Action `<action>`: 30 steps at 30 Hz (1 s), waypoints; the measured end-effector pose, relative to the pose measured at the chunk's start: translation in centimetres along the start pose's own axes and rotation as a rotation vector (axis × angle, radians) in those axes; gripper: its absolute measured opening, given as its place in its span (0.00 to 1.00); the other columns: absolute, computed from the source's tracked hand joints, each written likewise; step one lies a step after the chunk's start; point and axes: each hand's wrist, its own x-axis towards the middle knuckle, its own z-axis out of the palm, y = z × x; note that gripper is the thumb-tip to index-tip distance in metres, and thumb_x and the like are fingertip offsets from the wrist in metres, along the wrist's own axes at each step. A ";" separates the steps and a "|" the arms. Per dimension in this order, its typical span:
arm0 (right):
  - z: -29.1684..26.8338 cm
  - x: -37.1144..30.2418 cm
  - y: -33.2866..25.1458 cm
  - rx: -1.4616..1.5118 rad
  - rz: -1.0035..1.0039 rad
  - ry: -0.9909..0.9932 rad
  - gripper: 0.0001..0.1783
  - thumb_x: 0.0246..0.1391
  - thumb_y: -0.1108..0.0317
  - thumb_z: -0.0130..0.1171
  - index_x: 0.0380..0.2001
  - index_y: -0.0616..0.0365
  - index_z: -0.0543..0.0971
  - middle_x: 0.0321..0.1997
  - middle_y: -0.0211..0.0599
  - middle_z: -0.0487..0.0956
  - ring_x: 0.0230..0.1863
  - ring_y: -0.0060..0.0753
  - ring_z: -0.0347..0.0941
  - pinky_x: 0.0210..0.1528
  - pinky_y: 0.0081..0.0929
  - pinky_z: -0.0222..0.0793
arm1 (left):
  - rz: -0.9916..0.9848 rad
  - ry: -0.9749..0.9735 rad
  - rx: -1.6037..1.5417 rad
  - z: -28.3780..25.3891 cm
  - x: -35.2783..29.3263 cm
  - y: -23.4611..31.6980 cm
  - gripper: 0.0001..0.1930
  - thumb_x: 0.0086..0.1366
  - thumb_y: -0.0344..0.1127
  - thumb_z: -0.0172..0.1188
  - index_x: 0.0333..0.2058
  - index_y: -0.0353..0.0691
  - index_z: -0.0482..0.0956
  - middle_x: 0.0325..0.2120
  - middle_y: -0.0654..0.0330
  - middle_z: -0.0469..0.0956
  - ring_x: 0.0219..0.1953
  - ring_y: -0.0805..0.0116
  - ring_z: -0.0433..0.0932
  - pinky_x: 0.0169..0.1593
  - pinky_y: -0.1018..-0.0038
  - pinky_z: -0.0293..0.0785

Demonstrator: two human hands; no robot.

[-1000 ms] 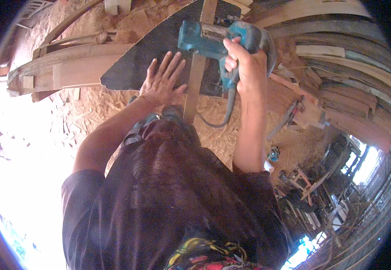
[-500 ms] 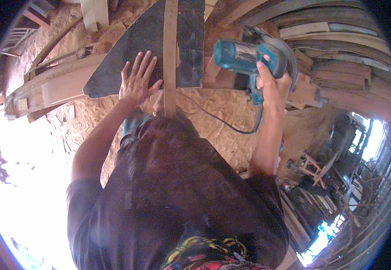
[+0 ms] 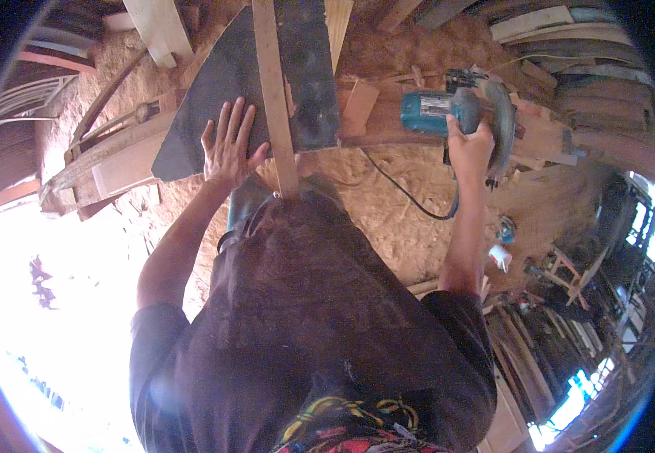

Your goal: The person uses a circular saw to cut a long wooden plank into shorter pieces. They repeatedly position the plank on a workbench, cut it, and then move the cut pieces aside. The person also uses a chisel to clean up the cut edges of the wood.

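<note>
My left hand (image 3: 229, 147) lies flat with its fingers spread on a dark grey board (image 3: 199, 121) whose left side is cut at a slant. A narrow wooden strip (image 3: 273, 98) runs lengthwise over that board, just right of my fingers, and its near end reaches my shirt. Off to the right, my right hand (image 3: 471, 147) is wrapped round the handle of a teal circular saw (image 3: 425, 113). The saw is at the right part of the wooden bench (image 3: 384, 113), apart from the dark board. Whether it rests on the wood I cannot tell.
A black power cord (image 3: 407, 198) loops below the saw over sawdust-covered ground (image 3: 373, 226). Stacked planks (image 3: 599, 106) lie at the far right. A pale board (image 3: 158, 30) stands at the far left. A white cup-like container (image 3: 500, 257) sits right of my right forearm.
My right hand has carried the circular saw to the right and slightly down. The left hand stays flat on the dark board. The whole view has shifted a little.
</note>
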 end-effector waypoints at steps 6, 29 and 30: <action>0.5 -0.6 -0.6 -0.018 0.024 -0.040 0.31 0.54 0.54 0.72 0.52 0.66 0.77 0.47 0.61 0.82 0.50 0.66 0.79 0.54 0.50 0.73 | 0.007 0.006 0.010 -0.1 0.0 0.0 0.43 0.70 0.64 0.51 0.76 0.53 0.53 0.78 0.61 0.47 0.80 0.59 0.45 0.76 0.49 0.39; 18.7 -17.7 -13.2 1.128 0.189 -1.004 0.20 0.68 0.51 0.60 0.32 0.57 0.82 0.25 0.28 0.78 0.22 0.26 0.71 0.28 0.35 0.68 | 0.032 0.028 -0.090 -0.1 0.3 -0.2 0.42 0.69 0.59 0.58 0.75 0.49 0.56 0.78 0.58 0.51 0.79 0.55 0.46 0.75 0.45 0.41; 18.5 -18.0 -13.7 1.267 0.266 -1.005 0.19 0.68 0.52 0.60 0.34 0.58 0.82 0.25 0.26 0.78 0.22 0.25 0.70 0.27 0.35 0.68 | 0.045 0.027 -0.123 -0.3 0.4 -0.2 0.41 0.69 0.58 0.59 0.75 0.49 0.56 0.78 0.57 0.51 0.79 0.55 0.46 0.75 0.45 0.41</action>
